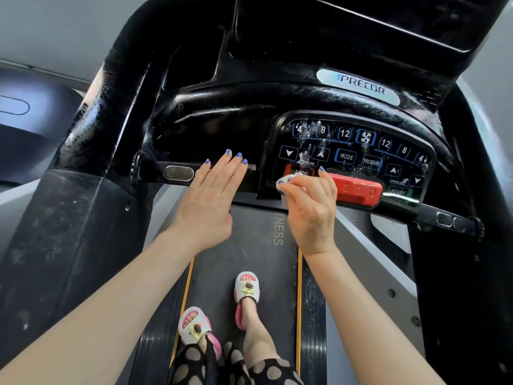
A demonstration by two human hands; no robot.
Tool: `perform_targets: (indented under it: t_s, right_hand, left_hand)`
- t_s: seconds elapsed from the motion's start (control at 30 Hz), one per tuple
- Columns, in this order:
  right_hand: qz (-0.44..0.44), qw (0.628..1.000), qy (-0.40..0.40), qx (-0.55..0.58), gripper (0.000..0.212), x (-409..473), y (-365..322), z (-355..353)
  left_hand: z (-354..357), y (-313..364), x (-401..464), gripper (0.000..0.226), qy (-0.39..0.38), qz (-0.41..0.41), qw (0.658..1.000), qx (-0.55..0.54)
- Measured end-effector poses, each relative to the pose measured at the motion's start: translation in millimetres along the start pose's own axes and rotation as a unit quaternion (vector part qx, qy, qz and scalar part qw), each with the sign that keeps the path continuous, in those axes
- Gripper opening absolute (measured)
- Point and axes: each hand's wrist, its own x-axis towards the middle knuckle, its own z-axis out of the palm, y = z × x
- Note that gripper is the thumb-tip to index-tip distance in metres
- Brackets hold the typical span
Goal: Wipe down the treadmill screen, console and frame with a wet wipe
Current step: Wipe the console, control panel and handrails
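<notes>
The black treadmill console (pixel 222 112) fills the upper view, with its button panel (pixel 352 154) at centre right showing wet streaks over the left buttons. My right hand (pixel 311 209) pinches a small bunched white wet wipe (pixel 286 181) against the panel's lower left, by the STOP key and the red stop bar (pixel 358 190). My left hand (pixel 211 195) lies flat with fingers straight on the crossbar (pixel 155 173) left of the panel, holding nothing. The dark screen (pixel 361 18) sits at the top.
The thick left frame arm (pixel 83 151) and the right frame arm (pixel 466 218) flank me. My feet in white and pink slippers (pixel 222 309) stand on the running belt (pixel 249 259). A metal grip sensor (pixel 178 173) lies on the crossbar near my left hand.
</notes>
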Motion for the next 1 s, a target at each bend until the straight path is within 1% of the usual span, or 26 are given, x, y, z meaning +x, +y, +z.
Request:
perform_targets:
  t_s: [0.13, 0.2, 0.33, 0.4, 0.47, 0.6, 0.63, 0.7, 0.73, 0.8, 0.9, 1.0]
  right_hand:
    - [-0.010, 0.999, 0.043, 0.004, 0.011, 38, 1, 13]
    - [-0.007, 0.998, 0.055, 0.001, 0.010, 43, 2, 16]
    - [0.022, 0.999, 0.043, -0.019, 0.012, 5, 6, 4]
    - [0.017, 0.999, 0.024, -0.026, 0.013, -11, 9, -4]
    - [0.005, 0.999, 0.019, -0.026, 0.013, -5, 13, -5]
    - [0.011, 0.998, 0.051, -0.022, 0.010, 32, 12, 7]
    - [0.012, 0.999, 0.048, -0.021, 0.010, 32, 12, 7]
    - [0.006, 1.000, 0.010, -0.021, 0.015, 19, 16, 5]
    - [-0.006, 1.000, -0.011, -0.021, 0.017, 15, 18, 1]
    - [-0.043, 0.999, -0.030, -0.002, 0.014, 27, 21, 0]
    - [-0.101, 0.994, -0.026, 0.036, 0.009, 71, 15, 17]
    - [-0.174, 0.984, -0.032, 0.022, 0.009, 93, 9, 30]
  left_hand:
    - [2, 0, 1, 0.098, 0.004, -0.003, 1.000, 0.003]
    - [2, 0, 1, 0.098, -0.003, -0.004, 1.000, 0.007]
    - [-1, 1, 0, 0.097, -0.011, -0.004, 1.000, 0.014]
    - [-2, 2, 0, 0.096, -0.014, -0.007, 1.000, 0.018]
    - [-1, 2, 1, 0.097, -0.018, -0.013, 1.000, 0.023]
    - [-2, 4, 2, 0.098, -0.026, -0.018, 0.999, 0.022]
    - [-2, 4, 2, 0.098, -0.030, -0.019, 0.999, 0.018]
    - [-4, 5, 2, 0.097, -0.036, -0.018, 0.999, 0.015]
    - [-4, 4, 2, 0.097, -0.036, -0.016, 0.999, 0.014]
    - [-1, 2, 1, 0.099, -0.028, -0.013, 0.999, 0.013]
    - [0, 1, 2, 0.100, -0.021, -0.009, 1.000, 0.010]
    - [-1, 1, 2, 0.101, -0.018, -0.004, 1.000, 0.000]
